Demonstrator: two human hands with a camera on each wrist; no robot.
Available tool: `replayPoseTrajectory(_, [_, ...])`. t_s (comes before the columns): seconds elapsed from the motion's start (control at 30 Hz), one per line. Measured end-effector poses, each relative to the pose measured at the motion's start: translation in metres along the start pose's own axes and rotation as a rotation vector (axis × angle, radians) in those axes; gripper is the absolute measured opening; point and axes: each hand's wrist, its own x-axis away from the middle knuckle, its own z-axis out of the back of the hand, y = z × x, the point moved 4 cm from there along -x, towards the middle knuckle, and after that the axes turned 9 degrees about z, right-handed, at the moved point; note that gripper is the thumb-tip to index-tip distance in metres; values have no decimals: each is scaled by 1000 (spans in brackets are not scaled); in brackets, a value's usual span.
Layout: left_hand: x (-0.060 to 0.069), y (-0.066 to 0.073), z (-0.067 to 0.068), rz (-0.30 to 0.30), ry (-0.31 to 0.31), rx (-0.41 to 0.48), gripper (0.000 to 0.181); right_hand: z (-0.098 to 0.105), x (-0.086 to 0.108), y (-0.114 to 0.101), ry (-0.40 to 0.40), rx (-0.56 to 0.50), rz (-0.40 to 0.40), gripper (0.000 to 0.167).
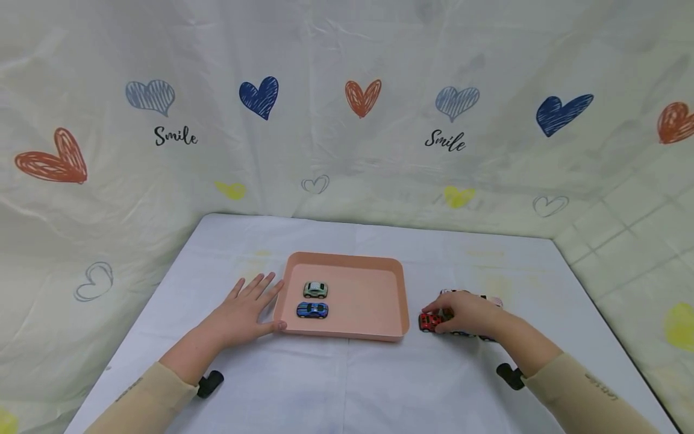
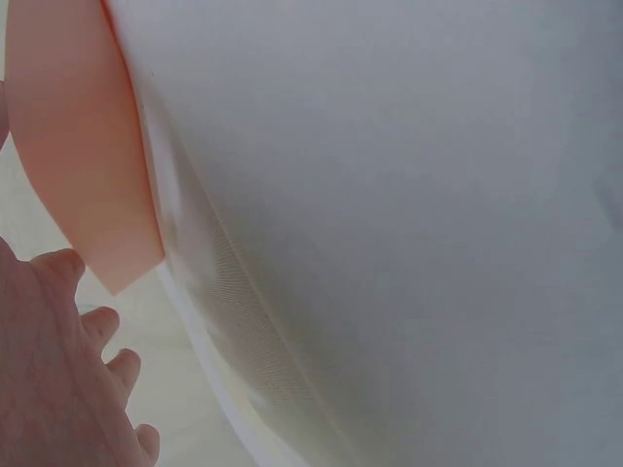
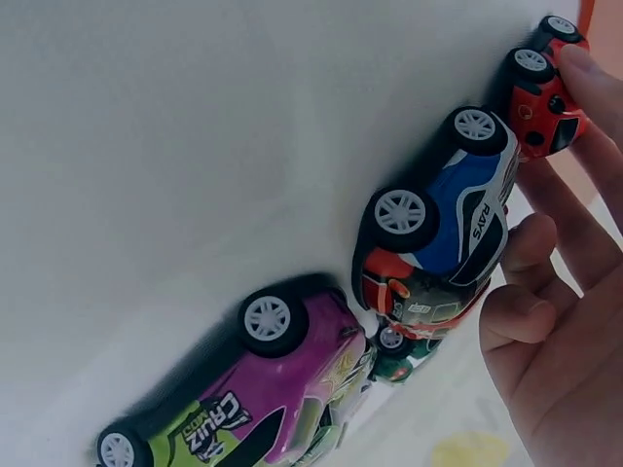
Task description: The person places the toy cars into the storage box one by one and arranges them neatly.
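The right hand (image 1: 470,313) pinches a small red toy car (image 1: 429,322) between thumb and fingers, right of the tray. In the right wrist view the red car (image 3: 547,112) has black spots, and the hand (image 3: 569,321) is beside a blue-and-white car (image 3: 453,219) and a purple-and-green car (image 3: 263,399). The left hand (image 1: 242,314), fingers spread, touches the left edge of the pink tray (image 1: 347,334). Inside the tray, a pale green car (image 1: 315,290) stands behind a blue car (image 1: 312,310). The left wrist view shows the hand (image 2: 58,360) by the tray wall (image 2: 88,156).
More toy cars, partly hidden by the right hand, include a green one (image 3: 394,368) and an orange-red one (image 3: 419,302). The white-covered table (image 1: 347,386) meets a cloth backdrop (image 1: 401,163) printed with hearts at its far edge.
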Motion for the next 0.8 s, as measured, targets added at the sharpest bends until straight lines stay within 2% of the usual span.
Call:
replayPoseTrajectory(0.23, [-1,-1,-4,12,7,1,96,-3,0,-2,15,53,21,37])
replayPoseTrajectory(0.6, [1,3,4,0,-16,15,96,-5,-4,-5,34,99,6,34])
replayPoseTrajectory(0.8, [3,4,6,-2,-10,0,95,6,-1,-9,92,95,85,34])
